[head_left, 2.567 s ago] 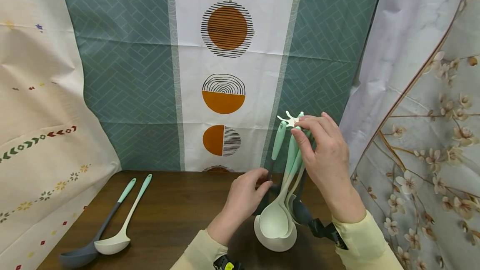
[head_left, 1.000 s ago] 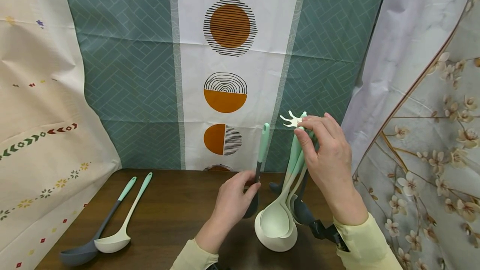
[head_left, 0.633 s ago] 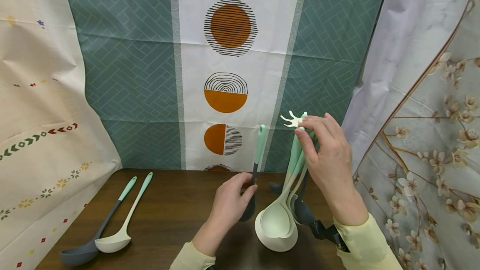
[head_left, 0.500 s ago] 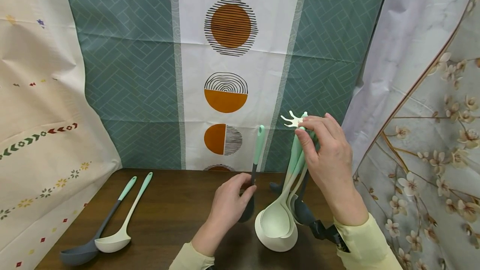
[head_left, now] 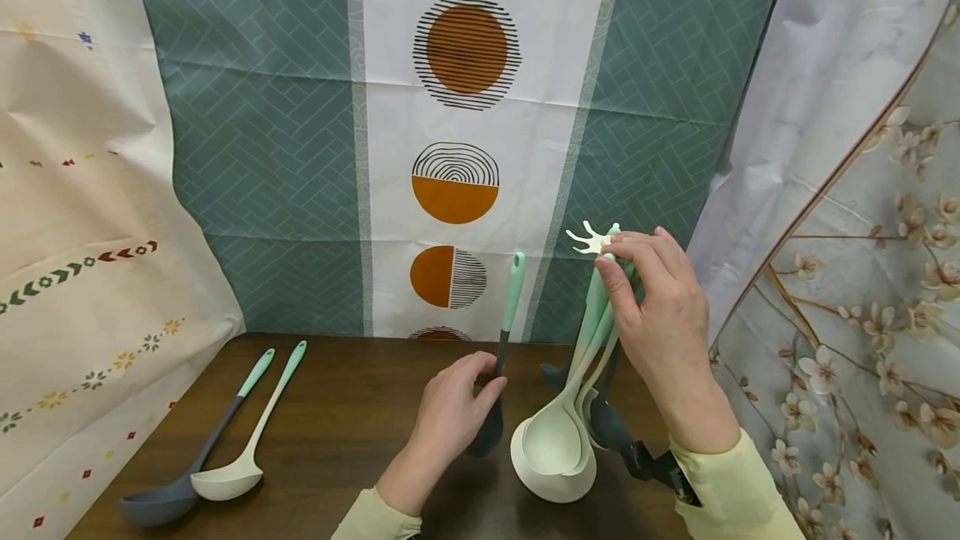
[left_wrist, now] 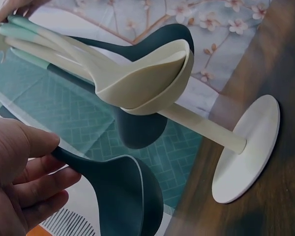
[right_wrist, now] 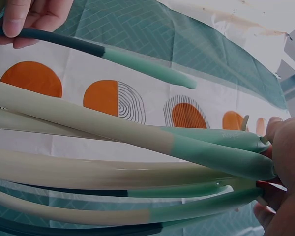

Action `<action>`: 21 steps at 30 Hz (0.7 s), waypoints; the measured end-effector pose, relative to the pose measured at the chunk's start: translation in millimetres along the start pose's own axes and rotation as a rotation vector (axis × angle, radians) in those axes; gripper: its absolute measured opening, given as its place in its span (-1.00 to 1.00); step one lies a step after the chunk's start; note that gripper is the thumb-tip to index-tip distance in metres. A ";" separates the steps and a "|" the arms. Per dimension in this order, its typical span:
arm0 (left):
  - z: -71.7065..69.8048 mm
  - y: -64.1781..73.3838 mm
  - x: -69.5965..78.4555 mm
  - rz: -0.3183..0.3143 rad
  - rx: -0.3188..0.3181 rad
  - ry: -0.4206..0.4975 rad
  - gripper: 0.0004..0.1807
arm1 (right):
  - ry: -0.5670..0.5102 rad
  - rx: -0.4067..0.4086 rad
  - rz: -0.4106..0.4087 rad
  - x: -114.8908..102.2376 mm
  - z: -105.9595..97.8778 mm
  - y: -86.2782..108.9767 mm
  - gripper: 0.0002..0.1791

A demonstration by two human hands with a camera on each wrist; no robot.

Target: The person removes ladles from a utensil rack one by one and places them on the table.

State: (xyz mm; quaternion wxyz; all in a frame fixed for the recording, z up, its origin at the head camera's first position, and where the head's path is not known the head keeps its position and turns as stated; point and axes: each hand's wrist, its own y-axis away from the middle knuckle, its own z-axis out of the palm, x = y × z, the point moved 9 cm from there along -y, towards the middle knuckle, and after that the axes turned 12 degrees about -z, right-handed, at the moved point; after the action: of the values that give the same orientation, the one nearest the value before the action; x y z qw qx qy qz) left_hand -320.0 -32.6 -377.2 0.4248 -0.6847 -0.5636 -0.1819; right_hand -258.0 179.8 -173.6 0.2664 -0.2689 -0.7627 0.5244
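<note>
My left hand (head_left: 448,411) pinches a dark grey ladle (left_wrist: 120,191) by its shaft, just above the bowl. Its mint handle (head_left: 513,290) points up, left of the cream utensil stand (head_left: 553,492). In the left wrist view the ladle's deep bowl hangs apart from the stand's round base. At the stand's top, beside the white hooks (head_left: 587,238), my right hand (head_left: 663,327) grips with thumb and fingers. Cream ladles (left_wrist: 147,81) overlap on the near side of the stand, and dark utensils (head_left: 609,425) hang behind and to the right. The right fingertips are partly hidden.
On the brown table (head_left: 360,448), at the left, lie a dark grey ladle (head_left: 161,502) and a cream ladle (head_left: 228,480), both with mint handles and bowls toward me. Patterned cloths (head_left: 255,148) hang behind the table and along both sides.
My left hand has drawn the dark ladle off the stand, leftward and slightly toward me. My right hand has stayed at the stand's top.
</note>
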 end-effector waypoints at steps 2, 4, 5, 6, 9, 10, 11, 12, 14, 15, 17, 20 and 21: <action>-0.2 0.1 -1.5 0.005 0.000 -0.007 -0.87 | 0.007 -0.006 -0.002 0.2 -0.4 0.2 -0.41; -0.7 0.5 -3.9 0.006 0.003 -0.016 -0.87 | -0.003 0.004 0.000 0.5 -1.3 0.7 -0.45; -0.9 0.7 -5.5 0.003 0.003 -0.018 -0.87 | -0.010 0.009 0.001 0.5 -1.7 0.8 -0.50; -1.1 1.0 -7.0 0.002 0.004 -0.023 -0.87 | -0.011 0.009 -0.001 0.4 -1.8 0.7 -0.54; -1.4 2.1 -12.8 -0.006 0.000 -0.035 -0.87 | -0.030 0.024 0.007 0.7 -2.0 1.0 -0.73; -1.4 2.3 -14.8 -0.008 -0.003 -0.038 -0.87 | -0.031 0.022 0.009 0.8 -1.7 0.9 -0.77; -1.6 2.4 -16.5 -0.010 -0.005 -0.040 -0.87 | -0.031 0.020 0.010 0.8 -1.6 0.8 -0.79; -1.9 2.3 -18.2 -0.012 -0.007 -0.042 -0.87 | -0.031 0.018 0.012 1.0 -1.4 0.8 -0.80; -3.2 2.2 -21.4 -0.016 -0.007 -0.050 -0.87 | -0.035 0.019 0.016 1.4 -1.3 0.8 -0.81; -4.0 2.0 -22.8 -0.016 -0.006 -0.055 -0.87 | -0.034 0.018 0.017 1.5 -1.3 0.9 -0.81; -6.0 1.9 -25.3 -0.016 -0.004 -0.065 -0.87 | -0.033 0.016 0.017 1.5 -1.4 0.9 -0.82; -8.7 2.3 -29.4 -0.013 -0.004 -0.090 -0.88 | -0.033 0.017 0.018 1.3 -1.8 1.0 -0.82; -9.6 2.6 -30.8 -0.012 -0.004 -0.099 -0.88 | -0.032 0.017 0.018 1.3 -2.0 1.0 -0.82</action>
State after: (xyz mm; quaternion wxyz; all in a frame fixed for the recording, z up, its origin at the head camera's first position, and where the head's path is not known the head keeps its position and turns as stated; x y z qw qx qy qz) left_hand -324.6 -59.2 -395.1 0.3941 -0.6903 -0.5876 -0.1513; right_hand -257.4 182.3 -173.9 0.2516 -0.2649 -0.7600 0.5375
